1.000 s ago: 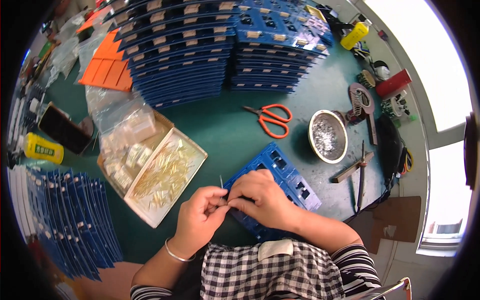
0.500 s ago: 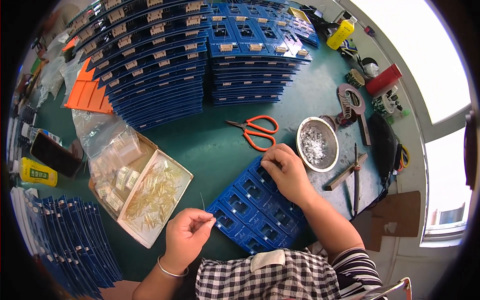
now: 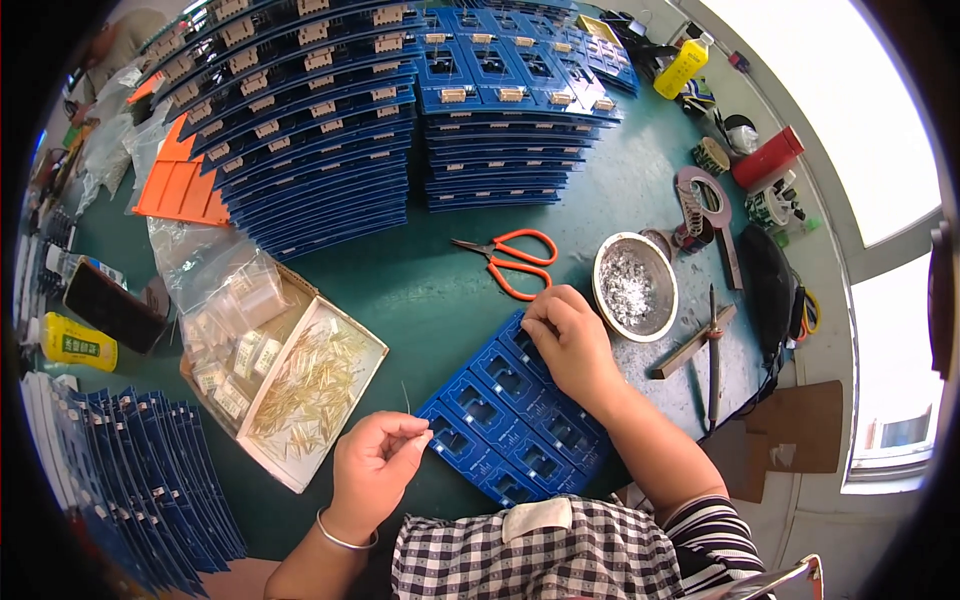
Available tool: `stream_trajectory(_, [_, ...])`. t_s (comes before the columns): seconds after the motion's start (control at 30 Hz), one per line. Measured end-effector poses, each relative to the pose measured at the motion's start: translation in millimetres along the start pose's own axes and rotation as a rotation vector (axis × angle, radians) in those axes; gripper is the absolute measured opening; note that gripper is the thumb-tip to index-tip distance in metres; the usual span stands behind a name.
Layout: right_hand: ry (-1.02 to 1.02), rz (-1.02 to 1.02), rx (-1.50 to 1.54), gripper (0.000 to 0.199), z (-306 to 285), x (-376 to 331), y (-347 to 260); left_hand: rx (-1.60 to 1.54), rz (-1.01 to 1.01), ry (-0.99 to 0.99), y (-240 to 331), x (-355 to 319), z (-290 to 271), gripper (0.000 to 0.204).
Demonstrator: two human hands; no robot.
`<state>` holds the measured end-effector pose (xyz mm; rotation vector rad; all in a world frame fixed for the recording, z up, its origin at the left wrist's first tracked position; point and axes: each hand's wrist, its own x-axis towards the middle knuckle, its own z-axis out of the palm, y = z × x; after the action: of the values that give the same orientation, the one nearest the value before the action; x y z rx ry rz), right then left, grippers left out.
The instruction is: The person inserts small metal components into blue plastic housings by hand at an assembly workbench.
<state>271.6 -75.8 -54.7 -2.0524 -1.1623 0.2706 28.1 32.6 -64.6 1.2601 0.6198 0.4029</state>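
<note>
Blue board (image 3: 512,422): my right hand (image 3: 572,340) at twelve o'clock probably steadies it, finger grip unclear; at nine, my left hand (image 3: 376,457) pinches thin wire (image 3: 406,397).

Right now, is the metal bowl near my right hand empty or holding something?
Holding something: loose silvery bits lie inside the metal bowl near the right hand. How deep they go, I cannot tell.

Dark phone (image 3: 112,308) at left edge, yellow bottle (image 3: 78,341) just below; orange plastic piece (image 3: 178,188) upper left; second yellow bottle (image 3: 683,68) upper right, red cylinder (image 3: 767,157) below; brown cardboard (image 3: 808,427) lower right
</note>
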Motion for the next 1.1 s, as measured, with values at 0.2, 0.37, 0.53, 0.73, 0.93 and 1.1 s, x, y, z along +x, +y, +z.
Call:
stream_trajectory(0.2, [0.029,-0.413,-0.558,0.012,2.8,-1.2,-3.9,0.061,0.064,0.012,-3.8,1.3,-0.3,0.019])
stream_trajectory(0.37, [-0.022,-0.364,-0.701,0.027,-10.4,-13.1,-16.6,-0.024,-0.013,-0.042,-4.1,6.7,-0.1,0.027])
stream_trajectory(0.53, [-0.098,-0.297,-0.744,0.030,-14.3,-18.1,-36.2,-0.020,0.015,-0.042,-6.4,4.9,-0.3,0.031])
stream_trajectory(0.73, [-0.299,-0.066,0.232,0.014,9.2,-32.8,-75.0,0.015,0.055,-0.070,-3.6,3.3,1.2,0.035])
stream_trajectory(0.93, [-0.374,-0.086,0.239,0.012,19.3,-35.3,-81.5,0.194,0.113,-0.046,3.3,2.8,4.5,0.034])
stream_trajectory(1.1, [-0.397,-0.114,0.188,0.008,27.0,-35.1,-76.9,0.252,0.179,-0.038,3.1,2.2,7.2,0.033])
